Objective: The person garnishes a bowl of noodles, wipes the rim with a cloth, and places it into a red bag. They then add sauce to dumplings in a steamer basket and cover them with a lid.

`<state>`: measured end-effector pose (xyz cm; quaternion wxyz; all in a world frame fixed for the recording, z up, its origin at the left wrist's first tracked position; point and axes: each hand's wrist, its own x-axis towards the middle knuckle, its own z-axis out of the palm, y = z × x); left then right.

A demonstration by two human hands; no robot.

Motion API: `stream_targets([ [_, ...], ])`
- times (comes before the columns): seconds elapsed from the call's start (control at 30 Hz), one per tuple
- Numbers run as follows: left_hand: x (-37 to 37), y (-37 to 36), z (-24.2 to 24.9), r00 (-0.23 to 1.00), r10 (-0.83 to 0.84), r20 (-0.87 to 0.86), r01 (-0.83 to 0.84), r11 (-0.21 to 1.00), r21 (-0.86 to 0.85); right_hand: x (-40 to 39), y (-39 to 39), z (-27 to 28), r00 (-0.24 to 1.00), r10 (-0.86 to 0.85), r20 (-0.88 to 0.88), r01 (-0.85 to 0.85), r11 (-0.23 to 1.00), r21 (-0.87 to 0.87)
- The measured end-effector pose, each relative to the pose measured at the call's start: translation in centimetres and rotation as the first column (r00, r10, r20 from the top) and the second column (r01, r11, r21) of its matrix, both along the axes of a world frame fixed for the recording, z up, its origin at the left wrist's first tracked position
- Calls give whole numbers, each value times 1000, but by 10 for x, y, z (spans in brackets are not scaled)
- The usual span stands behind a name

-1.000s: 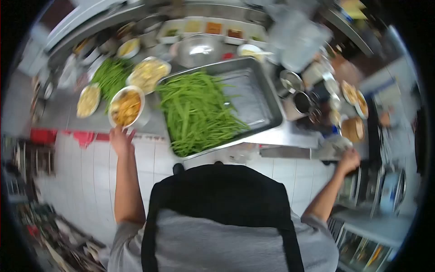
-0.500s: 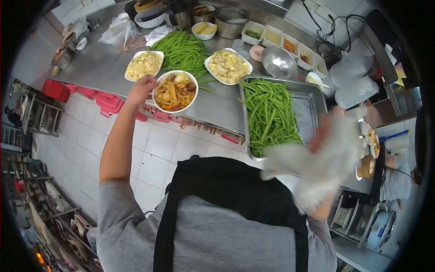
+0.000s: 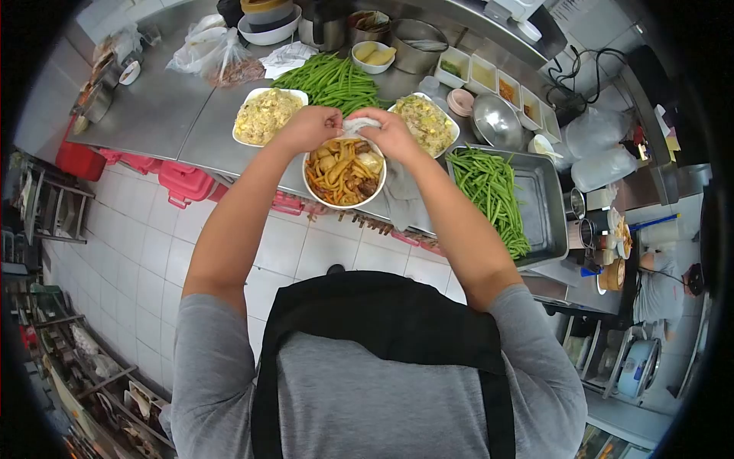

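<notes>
A white bowl [image 3: 307, 183] of noodle-like strips and chunks in brown sauce is at the counter's front edge. My left hand [image 3: 312, 128] is over its upper-left rim, fingers curled in; what they grip is hidden. At the bowl's far rim, my right hand [image 3: 388, 136] pinches a white cloth [image 3: 361, 124], part of which hangs down to the bowl's right. A dish of fried rice [image 3: 267, 115] stands behind my left hand, and a second rice dish [image 3: 428, 122] just behind my right.
Behind the bowl lies a heap of green beans [image 3: 329, 83]. To the right, a metal tray [image 3: 544, 206] holds more beans beside a steel bowl [image 3: 495, 121] and several white ingredient tubs [image 3: 483, 74]. Another person [image 3: 664, 287] is at far right. Red bins [image 3: 186, 182] sit below the counter.
My right hand has swung from the right with the cloth to the bowl's far rim. The bowl and my left hand have shifted right in view, and my left hand has moved along the rim.
</notes>
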<state>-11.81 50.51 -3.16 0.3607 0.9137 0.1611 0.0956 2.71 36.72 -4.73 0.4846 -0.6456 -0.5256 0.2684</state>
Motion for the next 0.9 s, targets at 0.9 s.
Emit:
stream_targets([
  [0.9, -104, -41, -81, 931, 88, 353, 172, 748, -641, -47, -90, 11, 799, -337, 499, 299, 941, 156],
])
